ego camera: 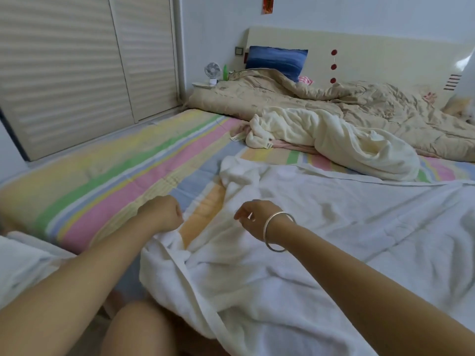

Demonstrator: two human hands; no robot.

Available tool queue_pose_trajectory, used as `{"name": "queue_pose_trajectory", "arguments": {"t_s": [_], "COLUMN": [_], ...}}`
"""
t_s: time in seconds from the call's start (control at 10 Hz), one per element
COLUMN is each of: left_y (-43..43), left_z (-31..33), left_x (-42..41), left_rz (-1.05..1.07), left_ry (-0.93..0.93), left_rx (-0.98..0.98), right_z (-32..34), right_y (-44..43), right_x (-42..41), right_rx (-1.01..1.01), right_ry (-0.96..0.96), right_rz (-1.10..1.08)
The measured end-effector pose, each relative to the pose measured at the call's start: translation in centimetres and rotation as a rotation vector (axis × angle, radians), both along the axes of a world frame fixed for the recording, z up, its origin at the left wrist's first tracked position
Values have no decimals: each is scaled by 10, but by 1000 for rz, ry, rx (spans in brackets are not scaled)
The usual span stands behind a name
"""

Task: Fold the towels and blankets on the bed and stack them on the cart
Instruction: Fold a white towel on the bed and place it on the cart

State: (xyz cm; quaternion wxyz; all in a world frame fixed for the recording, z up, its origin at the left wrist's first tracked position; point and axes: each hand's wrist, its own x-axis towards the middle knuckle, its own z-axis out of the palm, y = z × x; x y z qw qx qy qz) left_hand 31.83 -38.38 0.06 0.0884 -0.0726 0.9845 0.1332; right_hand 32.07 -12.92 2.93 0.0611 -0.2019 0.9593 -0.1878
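Left hand (162, 214) fingers clench the towel (308, 227) edge beneath them, probably to pull it flat on the bed (102, 176); right hand (253, 222) fingers hover loosely curled, empty, just above it.

Soft, dim, bluish light fills 1 wide-angle view, with no hard shadows. The white towel (282, 240) reads pale blue (its folds only faintly shaded). A bright glare patch shows at the far right edge, beside the headboard (385, 55). The wardrobe doors (77, 73) bow at the left edge. Detail is soft throughout.
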Motion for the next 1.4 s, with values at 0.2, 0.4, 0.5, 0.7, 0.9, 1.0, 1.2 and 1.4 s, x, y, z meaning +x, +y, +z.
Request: {"name": "queue_pose_trajectory", "arguments": {"t_s": [0.2,0.4,0.5,0.7,0.9,1.0,1.2,1.4], "left_y": [-15,-25,-26,-28,-42,-61,-113,-170], "left_z": [-13,-2,5,17,30,38,49,26], "left_x": [-14,-25,-32,-34,-29,-36,-62,-76], "left_rz": [-166,-270,-306,-427,-469,-447,-209,107], "left_ry": [-133,-352,-419,-609,-739,-712,-221,230], "left_rx": [74,173,194,180,87,150,369,385], "right_z": [-8,-37,-49,-70,-57,-36,-1,27], "right_y": [-84,-74,-51,-35,-32,-46,-49,-41], "right_x": [-82,-139,-157,-175,-191,-200,-256,-295], "right_rx": [5,608,599,439,286,237,-501,-1250], "right_ry": [79,30,94,76,40,19,-5,-50], "right_rz": [153,-99,-373,-649,-715,-774,-911,-799]}}
